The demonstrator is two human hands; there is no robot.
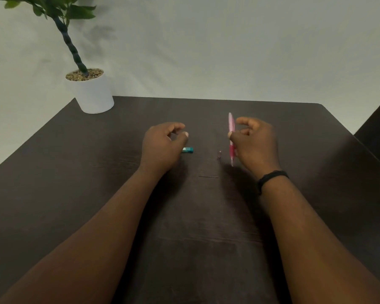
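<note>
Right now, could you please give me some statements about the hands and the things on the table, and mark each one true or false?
1. The right hand holds the pink pencil. True.
2. The teal case lies to the right of the pink pencil. False: it lies to its left, beside the left hand.
3. The thin lead lies on the table, between the two forearms. True.
4. The potted plant stands at the near right corner. False: it stands at the far left corner.

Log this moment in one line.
right hand: holds pink pencil | left hand: loosely curled, by teal case | thin lead: on table
</note>
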